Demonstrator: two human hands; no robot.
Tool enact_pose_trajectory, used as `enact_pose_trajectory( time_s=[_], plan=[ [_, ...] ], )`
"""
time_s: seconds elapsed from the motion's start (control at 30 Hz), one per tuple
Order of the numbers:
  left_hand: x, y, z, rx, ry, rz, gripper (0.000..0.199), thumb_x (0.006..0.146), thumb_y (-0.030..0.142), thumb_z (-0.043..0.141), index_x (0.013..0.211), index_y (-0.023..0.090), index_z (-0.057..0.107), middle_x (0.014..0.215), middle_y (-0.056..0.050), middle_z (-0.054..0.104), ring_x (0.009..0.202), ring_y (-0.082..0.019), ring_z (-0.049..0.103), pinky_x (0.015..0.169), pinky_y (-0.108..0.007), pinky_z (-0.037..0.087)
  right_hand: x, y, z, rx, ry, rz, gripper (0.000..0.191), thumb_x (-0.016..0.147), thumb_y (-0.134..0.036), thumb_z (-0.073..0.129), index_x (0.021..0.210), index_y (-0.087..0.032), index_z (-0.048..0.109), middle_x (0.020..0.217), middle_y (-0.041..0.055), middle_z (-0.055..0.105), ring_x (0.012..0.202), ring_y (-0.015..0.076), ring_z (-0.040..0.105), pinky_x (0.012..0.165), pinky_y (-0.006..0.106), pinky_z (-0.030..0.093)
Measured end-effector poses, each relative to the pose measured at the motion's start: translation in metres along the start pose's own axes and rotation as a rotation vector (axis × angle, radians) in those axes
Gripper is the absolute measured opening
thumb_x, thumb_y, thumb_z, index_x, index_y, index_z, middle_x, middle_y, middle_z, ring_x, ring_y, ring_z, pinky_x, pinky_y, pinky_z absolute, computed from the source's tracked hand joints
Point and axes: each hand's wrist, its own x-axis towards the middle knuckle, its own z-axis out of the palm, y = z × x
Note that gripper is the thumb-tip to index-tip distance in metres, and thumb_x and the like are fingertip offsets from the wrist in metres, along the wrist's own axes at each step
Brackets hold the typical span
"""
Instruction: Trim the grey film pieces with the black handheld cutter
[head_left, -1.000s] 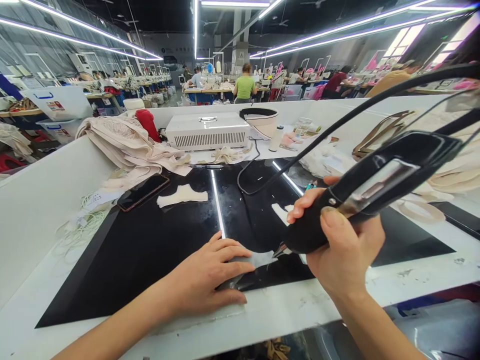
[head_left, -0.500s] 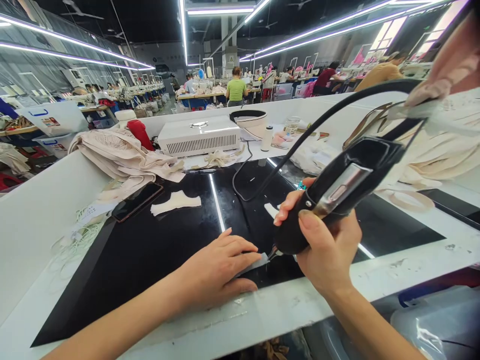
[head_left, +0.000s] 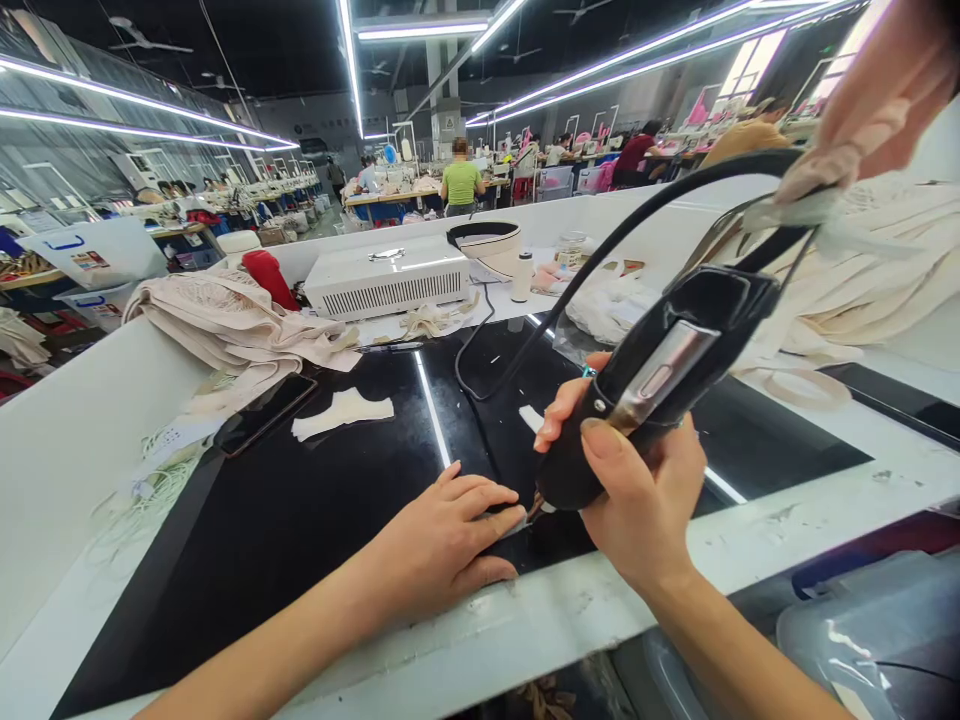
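My right hand (head_left: 637, 480) is wrapped round a black handheld tool (head_left: 660, 380) with a silver strip, tilted so that its narrow metal tip points down at the black board (head_left: 337, 560). My left hand (head_left: 461, 530) lies flat on the board near its front edge, fingers stretched towards the tip. Under its fingertips shows a sliver of a small pale piece (head_left: 516, 522), mostly hidden. A white cut piece (head_left: 343, 413) rests farther back on the board, and another (head_left: 531, 417) is partly behind my right hand.
A black cable (head_left: 585, 285) loops above the board. Behind stand a white vented box (head_left: 386, 282) and a small bottle (head_left: 522, 277). Beige fabric (head_left: 225, 315) and a phone (head_left: 264, 414) are at the left, more fabric (head_left: 862, 290) at the right. Other people sit farther away.
The view has shifted slightly. My left fingertips now cover more of the small pale piece and are closer to the tool's tip. My right hand still holds the tool.
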Motion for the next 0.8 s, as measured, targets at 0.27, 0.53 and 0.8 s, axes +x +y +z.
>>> enact_pose_trajectory(
  time_s=[0.27,0.53,0.8],
  plan=[
    [0.0,0.004,0.0,0.003,-0.013,-0.006,0.047,0.104,0.046,0.057,0.145,0.023,0.056,0.148,-0.009,0.06,0.142,-0.028,0.051,0.126,-0.061,0.028,-0.002,0.001,0.0,0.017,-0.032,-0.019,0.029,0.085,-0.039,0.081,0.103,-0.027,0.063,0.089,-0.003,0.069,0.066,0.014,0.065,0.061,0.029,0.055],
    [0.001,0.003,0.002,-0.015,0.032,0.009,0.044,0.104,0.039,0.059,0.147,0.027,0.056,0.146,-0.008,0.061,0.14,-0.027,0.054,0.127,-0.058,0.027,-0.001,0.001,0.004,-0.015,-0.013,-0.013,0.026,0.085,-0.032,0.078,0.104,-0.027,0.06,0.085,-0.0043,0.069,0.064,0.0126,0.063,0.06,0.027,0.057],
    [-0.027,-0.057,0.024,-0.004,0.332,-0.128,0.04,0.103,0.045,0.052,0.143,0.044,0.057,0.149,0.005,0.06,0.131,-0.026,0.063,0.114,-0.047,0.051,0.005,-0.007,0.008,-0.024,-0.089,0.076,0.031,0.078,-0.028,0.08,0.096,-0.026,0.055,0.082,-0.0057,0.059,0.064,0.0105,0.054,0.061,0.025,0.05]
  ],
)
